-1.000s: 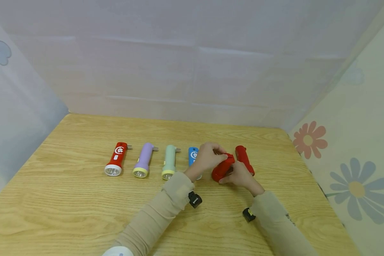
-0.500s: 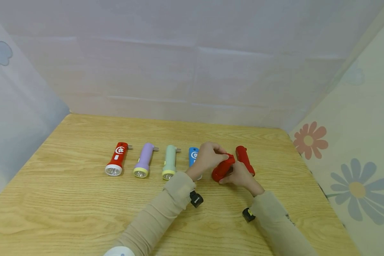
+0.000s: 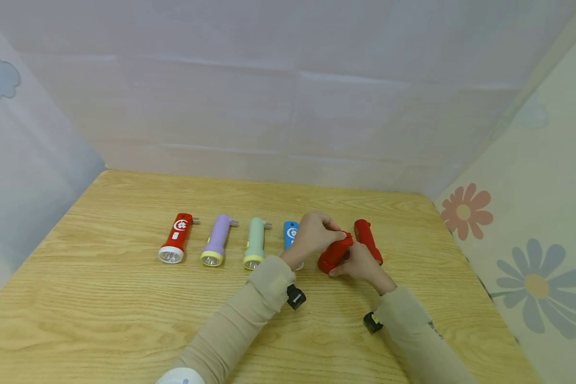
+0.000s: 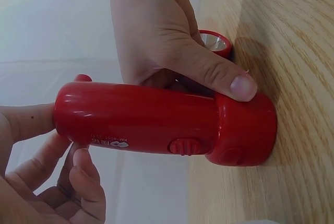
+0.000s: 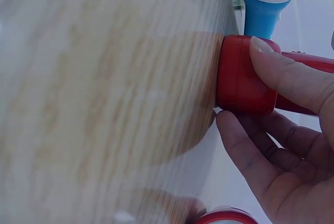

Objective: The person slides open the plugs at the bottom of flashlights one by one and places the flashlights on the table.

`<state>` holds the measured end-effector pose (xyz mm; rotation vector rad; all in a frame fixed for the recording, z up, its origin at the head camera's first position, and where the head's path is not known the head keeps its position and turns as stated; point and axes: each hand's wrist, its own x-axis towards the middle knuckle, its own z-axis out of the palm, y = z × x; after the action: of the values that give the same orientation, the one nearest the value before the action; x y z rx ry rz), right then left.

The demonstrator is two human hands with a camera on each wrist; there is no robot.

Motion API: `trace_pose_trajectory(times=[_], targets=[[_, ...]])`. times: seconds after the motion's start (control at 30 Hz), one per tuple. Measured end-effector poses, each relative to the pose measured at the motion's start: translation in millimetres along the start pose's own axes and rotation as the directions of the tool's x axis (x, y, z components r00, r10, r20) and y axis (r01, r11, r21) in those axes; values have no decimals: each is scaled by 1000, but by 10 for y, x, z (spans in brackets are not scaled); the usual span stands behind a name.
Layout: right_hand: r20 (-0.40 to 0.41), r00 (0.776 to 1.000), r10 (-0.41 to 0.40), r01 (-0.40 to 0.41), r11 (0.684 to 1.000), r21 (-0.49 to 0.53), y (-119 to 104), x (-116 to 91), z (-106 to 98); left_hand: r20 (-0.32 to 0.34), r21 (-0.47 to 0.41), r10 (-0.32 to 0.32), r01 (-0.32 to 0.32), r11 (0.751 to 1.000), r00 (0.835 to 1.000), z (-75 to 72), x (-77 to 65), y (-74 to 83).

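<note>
A red flashlight [image 3: 333,255] stands on its lamp end, tilted a little in the head view. My right hand [image 3: 362,261] grips its lower part; in the right wrist view the thumb [image 5: 284,67] lies along the square red head, close to the wood. At the upper end my left hand [image 3: 313,237] pinches the tail with thumb and fingers. The left wrist view shows a ridged switch [image 4: 185,146] and white lettering on the body. A second red flashlight [image 3: 366,240] lies just right of the right hand.
Left of the hands, a blue flashlight [image 3: 290,233] is partly covered by the left hand. Further left lie a green flashlight [image 3: 255,237], a purple flashlight [image 3: 218,237] and a red-and-white flashlight [image 3: 177,234] on the wooden table [image 3: 125,309]. A pale curtain [image 3: 249,106] hangs behind.
</note>
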<state>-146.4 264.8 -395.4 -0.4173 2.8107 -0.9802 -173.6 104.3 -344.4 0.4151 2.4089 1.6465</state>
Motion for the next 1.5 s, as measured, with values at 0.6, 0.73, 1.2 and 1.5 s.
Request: trace_pose_trajectory(times=[0.6,0.73,1.2,1.5], targets=[[1,1000,4,-4,1000,-7,1,10,3,13,37,-16,15,999,1000,-5,47,14],[1,1000,12,-12,1000,-10,5,8,-1,12,36,-3,3,999,1000,-3,36,24],[3,1000,8,-8,1000,-14,-5,13,-12,21,82,11,-13,997,1000,5,62,26],[3,1000,23,-23,999,-26,-25,25,-9,10,89,-13,12,996,1000,-1,42,45]])
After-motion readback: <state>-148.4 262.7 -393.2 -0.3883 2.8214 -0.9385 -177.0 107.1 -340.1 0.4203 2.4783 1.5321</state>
